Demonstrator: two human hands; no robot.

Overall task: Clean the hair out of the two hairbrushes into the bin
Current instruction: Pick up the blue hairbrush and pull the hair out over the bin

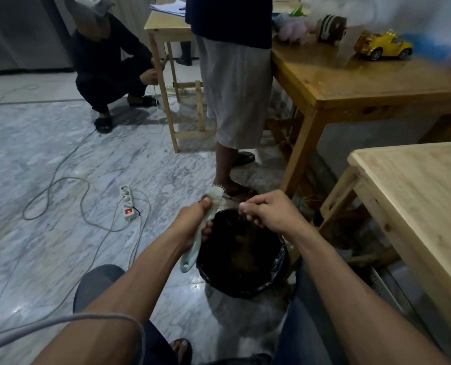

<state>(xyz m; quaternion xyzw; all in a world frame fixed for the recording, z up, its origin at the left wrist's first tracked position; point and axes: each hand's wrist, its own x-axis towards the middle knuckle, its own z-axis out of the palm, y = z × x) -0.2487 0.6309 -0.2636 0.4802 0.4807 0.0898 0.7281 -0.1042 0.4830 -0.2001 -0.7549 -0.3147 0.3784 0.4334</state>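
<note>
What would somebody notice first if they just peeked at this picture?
Probably the two bare hands low in the middle: the left hand grips a pale mint plastic hairbrush while the right hand pinches hair from it over a round bin lined with a black bag. Next, the shiny yellow toy car on the brown wooden table, upper right.

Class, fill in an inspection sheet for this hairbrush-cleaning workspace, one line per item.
Surface: marble floor, glossy.
Job's things: pale hairbrush over the black-lined bin; second brush not seen.
Clutter: yellow toy car on the dark wooden table.
Hands: left hand grips the brush; right hand pinches at its bristles.
Cables: power strip, switch lit, leads looping across the floor.
Surroundings: two other people, one crouching, one standing.
</note>
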